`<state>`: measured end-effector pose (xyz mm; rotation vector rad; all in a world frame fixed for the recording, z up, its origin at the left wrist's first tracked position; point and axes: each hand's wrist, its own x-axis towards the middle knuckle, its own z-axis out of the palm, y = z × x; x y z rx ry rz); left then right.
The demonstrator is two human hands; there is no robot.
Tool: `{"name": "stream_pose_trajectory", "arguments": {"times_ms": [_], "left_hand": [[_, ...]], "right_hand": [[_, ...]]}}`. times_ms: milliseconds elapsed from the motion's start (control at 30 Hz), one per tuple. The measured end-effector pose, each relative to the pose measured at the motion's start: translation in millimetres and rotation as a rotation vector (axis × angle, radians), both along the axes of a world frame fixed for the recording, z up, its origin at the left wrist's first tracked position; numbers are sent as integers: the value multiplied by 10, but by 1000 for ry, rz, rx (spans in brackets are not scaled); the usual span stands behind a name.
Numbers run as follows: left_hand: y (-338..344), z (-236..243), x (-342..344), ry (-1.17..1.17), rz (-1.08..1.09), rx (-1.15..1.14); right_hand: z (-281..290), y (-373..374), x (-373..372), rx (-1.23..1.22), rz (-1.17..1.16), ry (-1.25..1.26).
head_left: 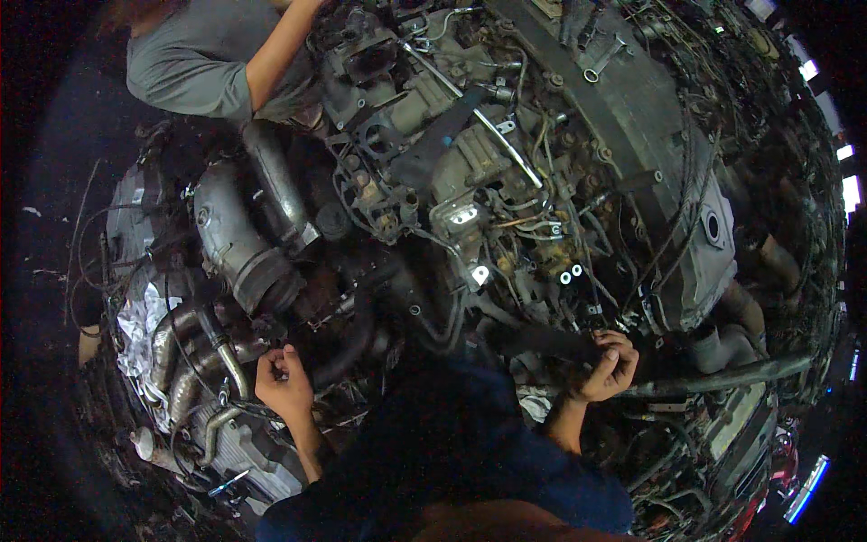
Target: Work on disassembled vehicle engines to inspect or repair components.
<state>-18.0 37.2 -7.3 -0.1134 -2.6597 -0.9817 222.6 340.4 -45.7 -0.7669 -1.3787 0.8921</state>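
My left hand (284,383) is closed, thumb against curled fingers, over dark hoses at the engine's near left. Anything between its fingers is too small and dark to make out. Off to the right, my right hand (610,369) is also closed in a pinch, close to a thick black hose (546,341). What it may hold is hidden by the fingers. Two small white rings (571,274) lie on the engine just beyond that hand. Between my hands and the far side spreads the greasy engine (479,154), with a long silver bar (510,149) lying slanted across it.
At the far left a person in a grey shirt (194,68) reaches an arm over the engine. A wide grey duct (230,230) and a metal pipe (280,181) stand on the left. A wrench (603,59) rests on the far beam. A screwdriver (228,483) lies near left.
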Motion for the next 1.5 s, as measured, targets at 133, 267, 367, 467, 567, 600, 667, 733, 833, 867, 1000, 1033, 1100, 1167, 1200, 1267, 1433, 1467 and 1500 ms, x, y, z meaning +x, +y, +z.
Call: {"name": "stream_pose_trajectory", "arguments": {"times_ms": [133,267,367,467,567,600,667,733,833,867,1000,1033,1100,1167,1200,1267,1433,1467,1500], "left_hand": [[45,56,12,57,-44,8],[23,33,-6,80,-67,18],[46,62,8,60,-52,24],[56,59,11,60,-41,29],[52,41,29,62,-19,76],[51,35,37,35,10,113],[27,24,43,30,12,94],[11,24,46,26,16,73],[14,32,43,57,1,38],[18,30,41,77,-7,34],[16,15,50,49,-4,109],[12,10,52,48,-2,112],[7,0,62,65,10,78],[-1,-2,67,74,23,73],[-3,-3,69,83,34,66],[4,12,75,102,35,42],[-36,-9,78,92,50,47],[-35,-16,71,99,38,64],[-38,-23,66,106,25,81]], "right_hand": [[20,2,-26,9,17,0],[18,45,-85,-5,30,12],[5,59,-85,17,47,7],[-25,43,-52,16,30,1],[-19,7,-22,17,22,6],[-16,-8,-17,16,31,12],[3,-36,-2,13,32,20],[4,-41,24,9,34,28],[-12,-30,37,62,37,3],[-1,-33,17,53,49,17],[-5,-14,41,43,79,13],[6,-13,31,53,90,7],[36,-40,32,56,91,-13],[55,-50,39,69,83,-46],[61,-62,45,71,87,-48],[63,-88,69,81,96,-32],[51,-130,106,92,99,-6],[54,-135,109,99,84,-14],[53,-141,118,99,90,-15]]}}
